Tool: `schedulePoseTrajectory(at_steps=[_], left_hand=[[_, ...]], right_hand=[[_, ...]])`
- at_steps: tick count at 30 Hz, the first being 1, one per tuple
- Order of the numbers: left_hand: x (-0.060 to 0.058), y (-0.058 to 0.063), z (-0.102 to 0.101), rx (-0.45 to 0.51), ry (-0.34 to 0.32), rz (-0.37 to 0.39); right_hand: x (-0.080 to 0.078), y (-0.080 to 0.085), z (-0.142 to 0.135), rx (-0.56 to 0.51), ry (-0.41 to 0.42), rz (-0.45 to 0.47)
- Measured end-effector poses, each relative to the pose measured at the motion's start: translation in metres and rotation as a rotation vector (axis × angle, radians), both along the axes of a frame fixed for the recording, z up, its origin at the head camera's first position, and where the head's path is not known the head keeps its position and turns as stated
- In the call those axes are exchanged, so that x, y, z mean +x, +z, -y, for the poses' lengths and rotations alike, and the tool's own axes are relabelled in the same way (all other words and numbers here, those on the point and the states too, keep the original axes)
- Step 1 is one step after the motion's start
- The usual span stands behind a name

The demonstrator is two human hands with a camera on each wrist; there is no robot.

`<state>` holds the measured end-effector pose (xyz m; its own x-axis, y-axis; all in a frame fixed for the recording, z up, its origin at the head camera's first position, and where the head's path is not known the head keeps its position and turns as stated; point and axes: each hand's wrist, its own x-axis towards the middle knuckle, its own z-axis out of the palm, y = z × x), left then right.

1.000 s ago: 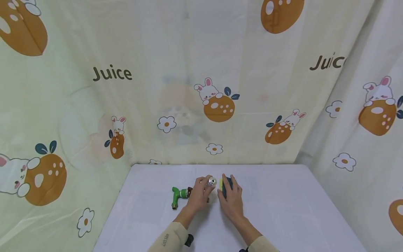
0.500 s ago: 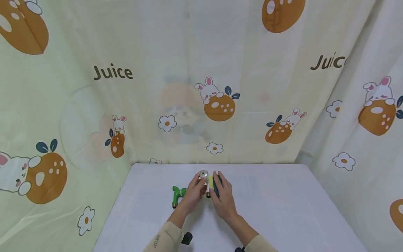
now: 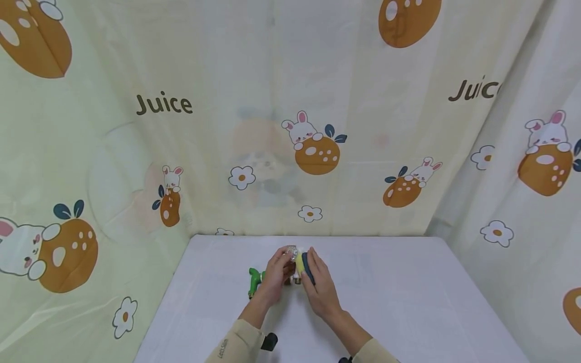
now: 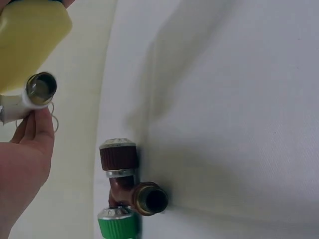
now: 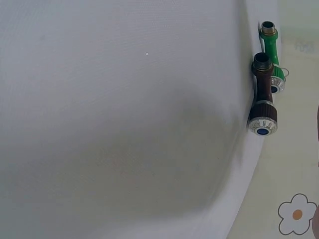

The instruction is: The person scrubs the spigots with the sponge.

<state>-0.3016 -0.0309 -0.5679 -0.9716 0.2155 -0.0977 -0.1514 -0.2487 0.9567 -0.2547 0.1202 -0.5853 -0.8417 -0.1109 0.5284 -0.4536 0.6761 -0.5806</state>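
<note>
Head view: curtain carries the word "Juice", dark letters, capital J, complete, upper left. A second print of like lettering stands upper right on the same cloth – "Juic" legible, the end lost in a fold.

Left sleeve: small dark lettering running up the cuff; seems to begin "Lee", remainder too small to read with certainty.

Right wrist view: faint grey print on the curtain at upper right – blurred, illegible. Brown tap: raised marks on the silver end of its knob, around a blue centre; too small to read.
</note>
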Motion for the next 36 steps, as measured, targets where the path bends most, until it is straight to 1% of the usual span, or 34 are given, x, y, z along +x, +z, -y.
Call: schedulePoseTrajectory(at_steps=[4,6,9,11,14,16,19,22,25,29,32,36], left_hand=[[-0.001,0.000,0.002,0.073,0.001,0.022],[0.000,0.000,0.003,0.108,-0.019,0.035],[0.001,0.000,0.005,0.187,-0.065,0.053],[0.001,-0.001,0.007,0.228,-0.086,0.044],[0.001,0.000,0.011,0.252,-0.102,0.011],[0.001,0.002,0.014,0.253,-0.118,-0.008],[0.001,0.005,0.019,0.246,-0.156,-0.018],[0.002,0.010,0.021,0.234,-0.181,-0.019],[0.002,0.014,0.023,0.217,-0.192,-0.023],[0.002,0.015,0.025,0.209,-0.206,-0.013],[0.001,0.014,0.026,0.216,-0.211,0.001],[0.002,0.014,0.027,0.197,-0.244,-0.006]], right_hand=[[0.001,0.003,0.002,-0.040,-0.012,0.014],[0.001,0.005,0.003,-0.069,-0.013,0.024],[0.001,0.008,0.005,-0.096,-0.004,0.019],[0.001,0.008,0.005,-0.092,-0.001,0.002],[0.000,0.007,0.005,-0.073,-0.009,-0.029],[0.000,0.006,0.005,-0.071,-0.019,-0.045],[0.000,0.006,0.004,-0.102,-0.014,-0.036],[0.000,0.008,0.004,-0.151,0.010,-0.006],[0.000,0.011,0.004,-0.191,0.026,0.026],[0.001,0.012,0.005,-0.215,0.027,0.052],[0.001,0.013,0.007,-0.220,0.029,0.056],[0.000,0.015,0.008,-0.213,0.025,0.047]])
